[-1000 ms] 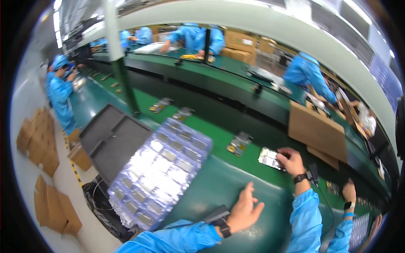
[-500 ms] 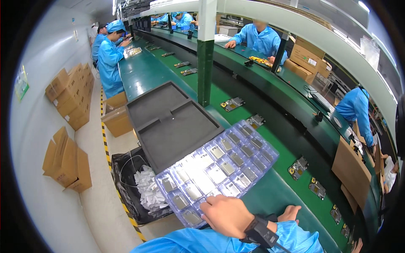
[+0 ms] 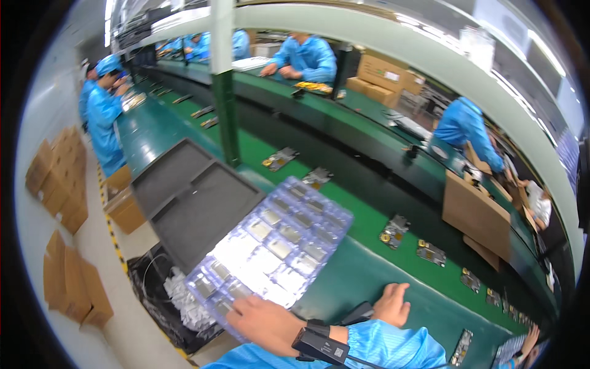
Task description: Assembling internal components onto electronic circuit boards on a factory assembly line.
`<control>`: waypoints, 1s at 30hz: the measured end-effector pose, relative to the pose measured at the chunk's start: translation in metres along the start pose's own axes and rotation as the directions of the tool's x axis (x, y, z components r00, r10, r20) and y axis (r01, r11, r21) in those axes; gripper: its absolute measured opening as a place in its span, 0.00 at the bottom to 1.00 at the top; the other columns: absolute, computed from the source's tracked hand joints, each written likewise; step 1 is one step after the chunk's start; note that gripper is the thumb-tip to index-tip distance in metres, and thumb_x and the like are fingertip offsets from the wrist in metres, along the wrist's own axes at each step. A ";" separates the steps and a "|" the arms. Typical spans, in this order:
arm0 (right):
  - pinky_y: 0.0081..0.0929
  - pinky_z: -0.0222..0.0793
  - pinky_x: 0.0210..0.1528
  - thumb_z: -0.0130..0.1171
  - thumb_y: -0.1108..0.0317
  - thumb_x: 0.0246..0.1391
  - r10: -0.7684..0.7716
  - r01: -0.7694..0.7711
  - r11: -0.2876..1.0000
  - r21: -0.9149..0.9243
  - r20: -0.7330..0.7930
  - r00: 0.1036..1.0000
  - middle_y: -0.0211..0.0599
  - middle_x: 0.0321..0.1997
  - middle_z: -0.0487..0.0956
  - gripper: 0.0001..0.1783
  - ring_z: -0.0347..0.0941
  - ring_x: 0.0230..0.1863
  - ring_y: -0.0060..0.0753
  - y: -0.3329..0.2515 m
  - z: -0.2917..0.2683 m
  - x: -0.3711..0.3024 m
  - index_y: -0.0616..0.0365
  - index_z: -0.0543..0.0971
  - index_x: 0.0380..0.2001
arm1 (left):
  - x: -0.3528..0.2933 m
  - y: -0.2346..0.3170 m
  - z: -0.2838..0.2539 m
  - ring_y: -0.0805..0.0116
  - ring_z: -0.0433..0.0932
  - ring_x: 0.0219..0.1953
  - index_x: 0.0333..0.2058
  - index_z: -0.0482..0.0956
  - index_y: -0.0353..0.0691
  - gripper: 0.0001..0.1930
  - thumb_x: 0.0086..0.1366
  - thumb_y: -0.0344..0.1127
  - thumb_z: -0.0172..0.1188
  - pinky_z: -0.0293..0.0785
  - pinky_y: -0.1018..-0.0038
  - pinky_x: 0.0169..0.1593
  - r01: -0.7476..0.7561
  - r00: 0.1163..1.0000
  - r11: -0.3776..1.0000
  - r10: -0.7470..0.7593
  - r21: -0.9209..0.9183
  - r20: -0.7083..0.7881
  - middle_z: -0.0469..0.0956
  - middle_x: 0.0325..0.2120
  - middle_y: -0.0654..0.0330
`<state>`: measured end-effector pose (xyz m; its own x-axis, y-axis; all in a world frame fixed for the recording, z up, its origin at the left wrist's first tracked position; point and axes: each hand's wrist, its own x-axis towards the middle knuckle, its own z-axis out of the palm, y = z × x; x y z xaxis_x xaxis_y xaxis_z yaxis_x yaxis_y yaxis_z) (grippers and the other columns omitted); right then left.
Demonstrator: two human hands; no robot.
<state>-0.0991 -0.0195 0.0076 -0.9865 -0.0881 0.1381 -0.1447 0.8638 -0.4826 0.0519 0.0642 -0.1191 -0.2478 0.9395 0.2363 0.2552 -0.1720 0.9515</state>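
Observation:
My arms are crossed, the right forearm above the left. My right hand (image 3: 263, 321) lies at the near corner of a clear plastic tray (image 3: 198, 275), fingers bent down over its pockets; whatever is in them is hidden and blurred. Flat silver rectangular parts (image 3: 279, 248) sit in the tray's pockets, some lost in glare. Past the tray's near right side, my left hand (image 3: 392, 305) hangs over the green tabletop (image 3: 350, 277) with fingers apart and nothing in it. A black device is strapped to each wrist. Under the clear tray's far left side lies a black tray (image 3: 206, 206).
Circuit boards (image 3: 394, 231) lie along a green conveyor strip (image 3: 362, 212). A green and white post (image 3: 224, 117) stands behind the trays. Below left, a black-lined bin (image 3: 138, 270) holds white scraps. A co-worker's hand (image 3: 531, 338) is at lower right. Cardboard boxes (image 3: 70, 280) stand on the floor.
The view has swung right, so the scene sits further left. My right hand has moved left along the tray. My left hand is further from the right wrist, fingers still apart.

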 end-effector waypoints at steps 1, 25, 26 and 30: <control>0.41 0.75 0.44 0.55 0.71 0.57 0.032 -0.032 0.999 -0.018 -0.020 0.999 0.43 0.40 0.73 0.12 0.75 0.45 0.50 0.002 -0.009 -0.009 0.56 0.76 0.44 | 0.002 0.000 -0.005 0.56 0.82 0.37 0.63 0.68 0.41 0.27 0.65 0.34 0.62 0.79 0.63 0.46 0.040 0.998 0.999 -0.041 0.023 0.049 0.70 0.57 0.47; 0.34 0.78 0.47 0.65 0.67 0.59 0.580 -0.608 0.784 0.126 -0.498 0.645 0.36 0.47 0.80 0.14 0.80 0.46 0.42 0.011 0.007 -0.390 0.57 0.83 0.48 | 0.134 0.012 -0.012 0.47 0.75 0.60 0.52 0.71 0.40 0.27 0.55 0.34 0.74 0.64 0.46 0.66 0.047 0.982 0.784 0.075 0.619 -0.171 0.78 0.51 0.51; 0.34 0.78 0.46 0.65 0.67 0.59 0.674 -0.658 0.720 0.219 -0.447 0.588 0.36 0.47 0.81 0.14 0.80 0.46 0.42 0.004 0.005 -0.385 0.56 0.84 0.47 | 0.132 0.007 -0.021 0.49 0.80 0.53 0.52 0.70 0.39 0.26 0.57 0.30 0.71 0.71 0.51 0.58 0.047 0.980 0.848 0.062 0.528 -0.187 0.79 0.49 0.51; 0.33 0.78 0.44 0.69 0.70 0.54 0.563 -0.662 0.749 -0.014 -0.512 0.648 0.34 0.45 0.83 0.13 0.80 0.41 0.40 0.003 -0.003 -0.392 0.53 0.86 0.44 | 0.103 0.006 -0.046 0.61 0.83 0.44 0.55 0.64 0.36 0.18 0.69 0.21 0.54 0.86 0.68 0.38 -0.113 0.984 0.994 0.109 -0.017 -0.144 0.77 0.47 0.50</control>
<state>0.2870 0.0186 -0.0456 -0.6815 0.6838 0.2607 0.5462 0.7124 -0.4406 -0.0152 0.1463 -0.0798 -0.3508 0.8626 0.3646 0.2660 -0.2816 0.9219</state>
